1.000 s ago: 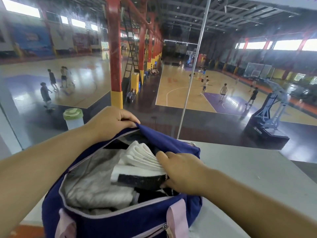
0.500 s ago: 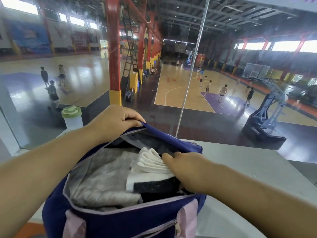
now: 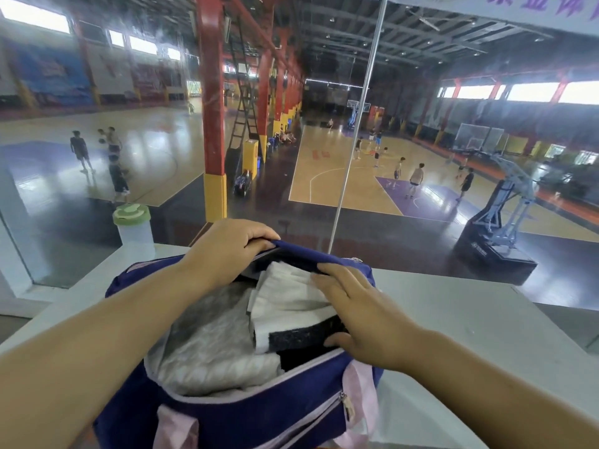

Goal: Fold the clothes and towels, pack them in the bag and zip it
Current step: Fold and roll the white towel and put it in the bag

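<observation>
A navy blue bag point(image 3: 259, 419) with pink straps stands open on the white ledge in front of me. Inside lie a folded grey knit garment point(image 3: 210, 348) on the left and a folded white towel with a black band point(image 3: 288, 306) on the right. My left hand point(image 3: 227, 251) grips the bag's far rim and holds it up. Over the towel lies my right hand point(image 3: 363, 319), fingers stretched and pressing it down into the right end of the bag.
A white bottle with a green lid point(image 3: 134, 228) stands on the ledge point(image 3: 486, 335) behind the bag to the left. A glass pane with a metal post point(image 3: 353, 140) rises just beyond the ledge; a sports hall lies below.
My right hand has slid up over the towel and flattened its fingers on it. The left hand keeps its grip on the far rim. The view has shifted slightly.
</observation>
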### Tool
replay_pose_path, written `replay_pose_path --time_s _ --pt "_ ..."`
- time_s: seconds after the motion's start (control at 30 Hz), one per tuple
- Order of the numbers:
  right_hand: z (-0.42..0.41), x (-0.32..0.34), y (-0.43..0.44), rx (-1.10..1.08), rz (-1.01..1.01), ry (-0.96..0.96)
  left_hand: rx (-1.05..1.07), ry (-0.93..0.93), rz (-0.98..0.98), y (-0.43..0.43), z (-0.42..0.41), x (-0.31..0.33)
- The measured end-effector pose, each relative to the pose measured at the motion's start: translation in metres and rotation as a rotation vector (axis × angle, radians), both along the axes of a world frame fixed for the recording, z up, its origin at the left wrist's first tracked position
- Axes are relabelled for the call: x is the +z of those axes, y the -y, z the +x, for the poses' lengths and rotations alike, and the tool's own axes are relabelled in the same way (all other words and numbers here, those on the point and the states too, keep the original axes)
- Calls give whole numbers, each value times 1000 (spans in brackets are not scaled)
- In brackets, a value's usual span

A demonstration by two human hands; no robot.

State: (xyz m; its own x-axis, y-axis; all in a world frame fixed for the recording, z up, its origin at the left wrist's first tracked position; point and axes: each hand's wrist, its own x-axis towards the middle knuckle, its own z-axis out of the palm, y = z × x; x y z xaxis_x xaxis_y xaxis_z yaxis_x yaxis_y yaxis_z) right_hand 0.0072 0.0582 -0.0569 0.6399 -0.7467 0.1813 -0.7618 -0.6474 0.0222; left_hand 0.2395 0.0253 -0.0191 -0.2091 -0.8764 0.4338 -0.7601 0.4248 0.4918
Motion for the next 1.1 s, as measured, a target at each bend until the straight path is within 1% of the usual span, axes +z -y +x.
replay_pose_path --time_s 0.03,0.07,0.13,0.17,0.2,0.27,0.33,0.43,0.6,0.7,0.77,0.87,1.03,1.1 --pt "0 1 -5 33 -24 49 3 9 -8 -1 0 -1" --pt "1 1 -10 32 1 49 4 17 -15 -2 0 -1" --pt "5 -2 -15 -33 116 9 5 27 -26 -4 -2 -2" --pt "6 -4 -15 -51 129 -13 7 29 -30 -5 -2 -3" --pt "8 -6 -16 -68 123 -35 10 31 -34 -6 -2 -3" --pt "9 -11 -17 -45 6 -85 19 38 -35 -7 -1 -5" --pt "11 -12 -20 -62 -50 -112 18 51 -35 -8 -1 -6" --pt "19 -10 -24 -122 67 -143 7 62 -35 -10 -1 -9" --pt "35 -17 0 -284 121 -147 6 50 -41 -9 -1 -12" --pt "40 -15 2 -340 217 -147 12 54 -46 -9 0 -13" --pt "36 -14 2 -335 299 -212 17 50 -54 -8 1 -12" --pt "27 -14 3 -325 440 -224 23 38 -76 -5 0 -8" --pt "40 -9 1 -245 383 -312 8 46 -85 -4 -5 -9" --pt "45 -11 2 -238 437 -307 -1 46 -81 -4 -4 -12"
